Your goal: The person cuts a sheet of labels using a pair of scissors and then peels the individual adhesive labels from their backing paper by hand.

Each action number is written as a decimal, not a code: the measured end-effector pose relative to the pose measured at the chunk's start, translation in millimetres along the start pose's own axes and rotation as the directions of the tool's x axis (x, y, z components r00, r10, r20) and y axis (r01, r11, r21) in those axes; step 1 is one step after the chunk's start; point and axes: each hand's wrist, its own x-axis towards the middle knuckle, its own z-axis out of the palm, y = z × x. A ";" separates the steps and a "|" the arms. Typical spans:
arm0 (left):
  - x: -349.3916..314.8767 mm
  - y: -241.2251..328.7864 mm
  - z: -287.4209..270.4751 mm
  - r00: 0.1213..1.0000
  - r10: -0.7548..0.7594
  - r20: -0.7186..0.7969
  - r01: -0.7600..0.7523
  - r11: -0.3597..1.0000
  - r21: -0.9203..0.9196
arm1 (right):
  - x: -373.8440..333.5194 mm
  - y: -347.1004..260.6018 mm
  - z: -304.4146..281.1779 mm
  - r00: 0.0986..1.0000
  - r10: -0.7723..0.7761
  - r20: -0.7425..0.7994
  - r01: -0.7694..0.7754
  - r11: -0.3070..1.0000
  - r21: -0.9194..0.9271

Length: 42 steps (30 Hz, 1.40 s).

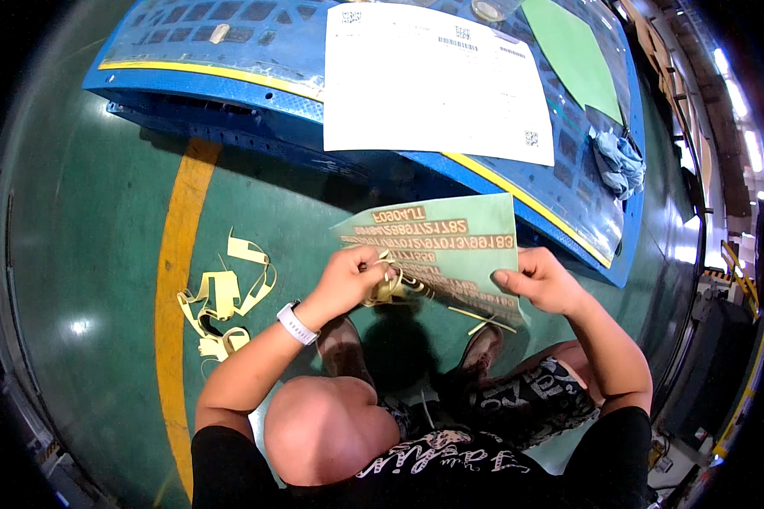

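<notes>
A pale green sheet (475, 222) with rows of characters on brownish bands is held up in front of me, its lettering appearing inverted. Closed on its right edge is my right hand (545, 280), the thumb lying on the near face. My left hand (352, 278), wearing a white wristband (296, 324), pinches a curled, yellowish strip (388, 288) at the sheet's left side. From that strip a dark, lettered band runs down to the sheet's lower right. Whether strip and sheet are still joined under my fingers is hidden.
Beyond the sheet stands a blue workbench (229, 83) with a yellow-lined edge. A white printed paper (437, 93) lies on it, along with a green sheet (573, 59) and a crumpled blue cloth (618, 163). Yellow scraps (223, 293) litter the green floor beside a yellow-orange floor stripe (171, 310).
</notes>
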 end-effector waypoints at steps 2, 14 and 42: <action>2.0 -0.5 7.9 0.997 -0.079 -0.009 0.069 0.923 -0.378 | 3.4 3.5 -3.4 0.995 0.094 -0.029 -0.094 0.996 -0.003; 6.9 3.1 19.6 0.909 -0.262 0.323 0.335 0.922 -0.195 | 21.2 6.6 4.8 0.979 0.004 -0.205 -0.019 0.997 -0.071; 50.4 218.9 43.9 0.964 0.118 0.240 -0.026 0.934 -0.356 | 40.8 -35.9 -148.0 0.360 -0.553 -0.751 -0.103 0.777 -0.621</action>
